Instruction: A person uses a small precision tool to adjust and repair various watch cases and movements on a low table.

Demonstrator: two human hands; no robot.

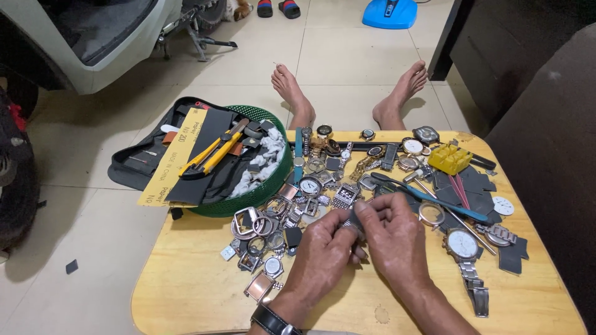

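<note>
Hands pinching small metal part, mostly hidden, unidentifiable

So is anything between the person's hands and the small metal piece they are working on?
No. Both the left hand and the right hand already pinch the small metal piece between their fingers, above the wooden table. The pile of watch parts lies just beyond, not in between.

Small silvery metal watch part, pinched between fingertips of left hand and right hand, raised just above wooden table, mostly hidden.
</note>
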